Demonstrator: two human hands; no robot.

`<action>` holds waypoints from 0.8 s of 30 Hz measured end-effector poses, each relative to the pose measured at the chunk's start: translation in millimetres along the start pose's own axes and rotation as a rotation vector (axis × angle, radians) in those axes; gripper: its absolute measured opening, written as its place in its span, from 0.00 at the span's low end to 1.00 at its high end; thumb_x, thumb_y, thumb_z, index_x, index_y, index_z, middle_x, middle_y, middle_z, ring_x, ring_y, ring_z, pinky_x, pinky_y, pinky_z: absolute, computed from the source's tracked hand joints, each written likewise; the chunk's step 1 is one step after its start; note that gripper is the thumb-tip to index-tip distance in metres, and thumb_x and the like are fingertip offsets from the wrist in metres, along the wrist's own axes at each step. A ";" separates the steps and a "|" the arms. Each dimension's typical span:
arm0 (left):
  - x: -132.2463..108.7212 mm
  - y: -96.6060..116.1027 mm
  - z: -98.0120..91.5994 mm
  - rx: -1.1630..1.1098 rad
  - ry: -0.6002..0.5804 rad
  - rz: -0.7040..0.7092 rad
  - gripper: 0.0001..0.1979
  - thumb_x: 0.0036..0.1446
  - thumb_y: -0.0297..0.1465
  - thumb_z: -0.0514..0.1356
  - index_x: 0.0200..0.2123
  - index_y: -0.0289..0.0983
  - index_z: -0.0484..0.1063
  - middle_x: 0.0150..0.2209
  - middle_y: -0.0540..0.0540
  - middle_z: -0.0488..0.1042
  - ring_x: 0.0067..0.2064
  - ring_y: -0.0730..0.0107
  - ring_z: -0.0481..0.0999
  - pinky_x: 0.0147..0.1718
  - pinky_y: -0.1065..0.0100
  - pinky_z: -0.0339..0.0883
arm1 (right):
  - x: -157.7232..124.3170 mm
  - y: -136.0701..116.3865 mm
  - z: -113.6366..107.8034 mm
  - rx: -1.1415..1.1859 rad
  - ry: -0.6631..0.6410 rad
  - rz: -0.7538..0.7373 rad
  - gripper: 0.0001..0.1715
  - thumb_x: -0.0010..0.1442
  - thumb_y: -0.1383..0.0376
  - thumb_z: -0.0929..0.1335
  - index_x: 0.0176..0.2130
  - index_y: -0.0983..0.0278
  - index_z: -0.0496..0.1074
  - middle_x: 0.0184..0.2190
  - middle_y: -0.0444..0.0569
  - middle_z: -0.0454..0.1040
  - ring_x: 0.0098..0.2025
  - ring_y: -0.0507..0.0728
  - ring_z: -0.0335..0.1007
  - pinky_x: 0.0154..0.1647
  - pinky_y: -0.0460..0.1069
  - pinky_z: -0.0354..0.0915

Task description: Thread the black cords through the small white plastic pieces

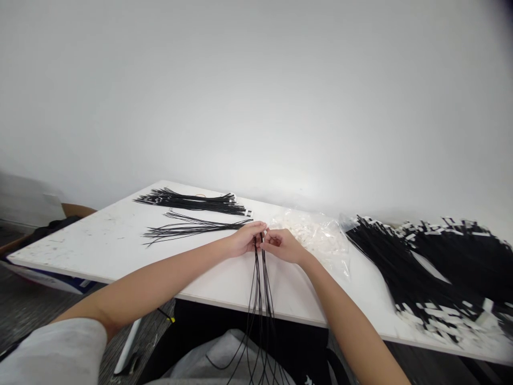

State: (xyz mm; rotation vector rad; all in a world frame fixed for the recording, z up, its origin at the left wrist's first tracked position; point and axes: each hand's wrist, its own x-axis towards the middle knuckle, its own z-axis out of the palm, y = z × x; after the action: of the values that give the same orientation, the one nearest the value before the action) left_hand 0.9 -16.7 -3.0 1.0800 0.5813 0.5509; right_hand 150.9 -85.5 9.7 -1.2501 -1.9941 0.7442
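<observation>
Over the front part of the white table (224, 278), my left hand (245, 239) is closed around the upper ends of several thin black cables (262, 299). The cables hang from my fingers over the table edge and fan out toward my lap. My right hand (284, 246) meets it from the right, its thumb and fingers pinched on the cable ends. The tips between my fingers are mostly hidden. Just left of my left hand lies a loose bundle of black cables (192, 229), spread at its left end.
Behind that lies a thicker black cable bundle (192, 202) with white end pieces. A clear plastic bag (320, 235) of small whitish parts sits right of my hands. Large piles of black cables (393, 267) with white ends cover the right side. A wall (256, 107) stands behind the table.
</observation>
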 end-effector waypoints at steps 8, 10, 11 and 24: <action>-0.3 0.8 -0.3 -0.003 -0.016 -0.013 0.13 0.47 0.40 0.61 0.31 0.37 0.66 0.18 0.54 0.59 0.19 0.77 0.61 0.20 0.70 0.60 | 2.0 5.9 1.6 0.042 0.062 0.080 0.08 0.48 0.66 0.63 0.20 0.64 0.62 0.16 0.37 0.55 0.19 0.46 0.50 0.20 0.43 0.50; -0.7 1.5 -0.1 -0.008 -0.012 -0.019 0.13 0.47 0.40 0.61 0.31 0.37 0.66 0.18 0.55 0.58 0.19 0.77 0.61 0.20 0.70 0.60 | 2.7 5.9 0.9 0.080 0.088 0.128 0.07 0.48 0.66 0.63 0.20 0.64 0.62 0.15 0.37 0.55 0.19 0.46 0.50 0.19 0.42 0.51; -0.9 1.8 0.1 -0.008 -0.006 -0.019 0.13 0.47 0.39 0.61 0.31 0.37 0.66 0.18 0.55 0.58 0.18 0.77 0.60 0.20 0.70 0.60 | 3.0 5.8 0.6 0.106 0.103 0.158 0.07 0.48 0.66 0.63 0.21 0.64 0.62 0.15 0.37 0.55 0.18 0.46 0.51 0.18 0.42 0.51; -1.2 2.5 0.8 -0.039 0.007 -0.022 0.12 0.48 0.38 0.61 0.29 0.37 0.64 0.20 0.54 0.61 0.18 0.78 0.60 0.19 0.71 0.59 | 2.2 -9.3 -6.9 0.499 -0.008 0.205 0.13 0.52 0.57 0.66 0.28 0.65 0.70 0.14 0.37 0.58 0.15 0.46 0.54 0.17 0.43 0.59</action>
State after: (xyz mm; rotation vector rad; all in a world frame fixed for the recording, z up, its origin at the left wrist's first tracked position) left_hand 0.3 -17.1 -0.2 1.0340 0.5854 0.5446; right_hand 150.6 -86.2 21.4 -1.1502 -1.5597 1.2560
